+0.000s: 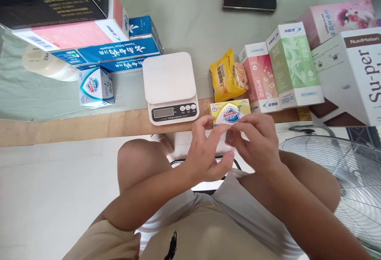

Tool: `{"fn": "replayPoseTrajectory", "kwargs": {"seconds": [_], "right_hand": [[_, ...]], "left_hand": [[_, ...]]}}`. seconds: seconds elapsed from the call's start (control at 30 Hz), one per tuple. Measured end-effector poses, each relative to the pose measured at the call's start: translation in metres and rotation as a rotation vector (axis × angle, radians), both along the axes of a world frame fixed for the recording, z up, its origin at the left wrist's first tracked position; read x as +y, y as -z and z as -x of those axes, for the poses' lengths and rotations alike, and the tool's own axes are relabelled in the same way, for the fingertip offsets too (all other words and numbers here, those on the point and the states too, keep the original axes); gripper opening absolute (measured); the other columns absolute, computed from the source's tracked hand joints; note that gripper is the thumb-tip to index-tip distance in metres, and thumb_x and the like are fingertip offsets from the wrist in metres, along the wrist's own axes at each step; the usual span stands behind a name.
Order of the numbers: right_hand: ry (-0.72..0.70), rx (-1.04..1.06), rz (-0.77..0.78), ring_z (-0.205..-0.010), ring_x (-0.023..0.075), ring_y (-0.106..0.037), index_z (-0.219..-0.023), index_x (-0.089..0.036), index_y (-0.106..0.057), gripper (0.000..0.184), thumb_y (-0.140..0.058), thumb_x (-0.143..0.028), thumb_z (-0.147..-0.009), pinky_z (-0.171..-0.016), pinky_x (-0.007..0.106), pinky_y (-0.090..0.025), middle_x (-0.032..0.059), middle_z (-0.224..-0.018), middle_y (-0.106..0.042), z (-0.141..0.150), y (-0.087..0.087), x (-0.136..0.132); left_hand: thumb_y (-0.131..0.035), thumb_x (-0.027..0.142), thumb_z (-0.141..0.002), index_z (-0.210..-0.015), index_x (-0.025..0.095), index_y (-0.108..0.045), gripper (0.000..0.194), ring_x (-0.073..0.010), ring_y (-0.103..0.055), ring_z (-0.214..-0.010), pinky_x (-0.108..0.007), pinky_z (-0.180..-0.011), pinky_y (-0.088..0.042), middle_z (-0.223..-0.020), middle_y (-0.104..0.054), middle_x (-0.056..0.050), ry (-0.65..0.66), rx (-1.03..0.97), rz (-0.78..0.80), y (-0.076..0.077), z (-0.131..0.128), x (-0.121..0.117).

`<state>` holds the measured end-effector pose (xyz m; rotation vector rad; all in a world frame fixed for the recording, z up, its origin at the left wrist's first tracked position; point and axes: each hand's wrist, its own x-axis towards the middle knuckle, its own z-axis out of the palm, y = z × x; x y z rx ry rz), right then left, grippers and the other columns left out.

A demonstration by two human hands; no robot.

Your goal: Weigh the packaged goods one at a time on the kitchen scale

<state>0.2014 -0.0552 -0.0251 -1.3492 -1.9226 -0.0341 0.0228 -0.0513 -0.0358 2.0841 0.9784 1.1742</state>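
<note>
A yellow Safeguard soap box (229, 111) sits at the table's front edge, its label upside down to me. My left hand (208, 153) is just in front of it with its fingers apart, one fingertip by the box's lower left corner and the thumb stretched out. Beside it, my right hand (257, 143) has its fingertips pinched together at the box's lower edge, close to a left fingertip. Whatever the right fingers may hold is hidden. Left of the hands stands a white kitchen scale (170, 79), its pan bare and its display blank.
A yellow snack packet (226, 78), a pink box (258, 75), a green box (294, 65) and a large white box (361, 65) stand at right. Toothpaste boxes (119, 49), a white soap box (96, 88) and a bottle (49, 63) are left. A phone (250, 0) lies behind; a fan (354, 180) stands lower right.
</note>
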Motion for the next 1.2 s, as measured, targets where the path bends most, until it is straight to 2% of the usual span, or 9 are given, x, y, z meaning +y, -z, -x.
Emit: {"fn": "replayPoseTrajectory", "kwargs": {"seconds": [0.1,0.3,0.53,0.7,0.83,0.97,1.03,1.1,1.2], "right_hand": [[-0.031,-0.018,0.056,-0.072,0.0161,-0.058,-0.091,-0.025,-0.063,0.022,-0.061,-0.003,-0.087,-0.063,0.03,-0.05,0.0,-0.079,-0.065,0.01,-0.003,-0.004],[0.0,-0.024,0.085,-0.07,0.0173,-0.056,-0.087,-0.023,-0.061,0.018,-0.058,-0.005,-0.089,-0.064,0.03,-0.046,0.0001,-0.072,-0.064,0.011,-0.006,-0.003],[0.071,0.011,0.093,-0.064,0.0149,-0.059,-0.087,-0.023,-0.06,0.013,-0.06,-0.01,-0.091,-0.06,0.028,-0.045,-0.0018,-0.067,-0.067,0.013,-0.005,-0.004],[0.003,0.105,0.039,-0.057,0.0115,-0.057,-0.085,-0.023,-0.058,0.011,-0.06,-0.012,-0.089,-0.055,0.025,-0.045,-0.004,-0.063,-0.063,0.024,-0.019,-0.003],[-0.113,0.193,-0.008,-0.055,0.0102,-0.056,-0.086,-0.023,-0.057,0.01,-0.059,-0.014,-0.09,-0.054,0.024,-0.044,-0.0052,-0.059,-0.059,0.042,-0.032,0.006],[-0.235,0.243,-0.004,-0.056,0.0103,-0.056,-0.085,-0.023,-0.057,0.011,-0.059,-0.013,-0.089,-0.053,0.025,-0.042,-0.0044,-0.061,-0.061,0.075,-0.034,0.02],[-0.287,0.27,0.023,-0.057,0.0104,-0.057,-0.085,-0.023,-0.057,0.012,-0.059,-0.012,-0.089,-0.055,0.024,-0.044,-0.0041,-0.063,-0.062,0.099,-0.033,0.028],[-0.32,0.33,0.122,-0.065,0.012,-0.063,-0.09,-0.023,-0.059,0.01,-0.058,-0.013,-0.09,-0.061,0.025,-0.05,-0.0016,-0.072,-0.067,0.125,-0.032,0.036],[-0.393,0.459,0.422,-0.099,0.019,-0.073,-0.112,-0.023,-0.063,0.019,-0.057,-0.023,-0.094,-0.085,0.034,-0.062,0.0064,-0.107,-0.076,0.168,-0.029,0.047]], "left_hand": [[-0.046,0.044,-0.101,-0.139,0.018,-0.052,0.047,-0.0308,-0.046,-0.131,-0.045,-0.101,-0.057,-0.131,-0.04,-0.016,0.003,0.007,0.009,0.0,0.0,0.0],[-0.049,0.041,-0.1,-0.14,0.016,-0.051,0.047,-0.0316,-0.045,-0.138,-0.047,-0.109,-0.056,-0.137,-0.044,-0.019,0.076,0.003,0.025,-0.001,0.0,0.003],[-0.049,0.043,-0.101,-0.138,0.014,-0.052,0.047,-0.0327,-0.052,-0.139,-0.048,-0.108,-0.058,-0.14,-0.047,-0.022,0.117,0.012,0.035,0.002,-0.002,0.004],[-0.05,0.043,-0.099,-0.133,0.018,-0.055,0.043,-0.0318,-0.057,-0.136,-0.051,-0.112,-0.055,-0.137,-0.053,-0.018,0.04,-0.054,-0.127,-0.004,0.003,0.015],[-0.049,0.044,-0.1,-0.128,0.024,-0.058,0.036,-0.0295,-0.062,-0.124,-0.052,-0.11,-0.053,-0.125,-0.06,-0.011,-0.112,-0.143,-0.263,-0.009,0.029,0.035],[-0.047,0.049,-0.102,-0.122,0.027,-0.061,0.033,-0.0282,-0.062,-0.121,-0.053,-0.112,-0.051,-0.118,-0.061,-0.008,-0.32,-0.187,-0.312,-0.011,0.08,0.055],[-0.049,0.056,-0.101,-0.118,0.027,-0.061,0.035,-0.0282,-0.061,-0.125,-0.052,-0.116,-0.048,-0.121,-0.06,-0.008,-0.46,-0.206,-0.217,-0.017,0.11,0.06],[-0.053,0.056,-0.1,-0.114,0.027,-0.059,0.033,-0.0274,-0.06,-0.125,-0.05,-0.118,-0.046,-0.12,-0.06,-0.008,-0.646,-0.249,-0.056,-0.026,0.138,0.063],[-0.056,0.038,-0.097,-0.113,0.023,-0.058,0.023,-0.0257,-0.055,-0.131,-0.047,-0.123,-0.04,-0.125,-0.061,-0.009,-0.901,-0.333,0.209,-0.04,0.169,0.067]]}}
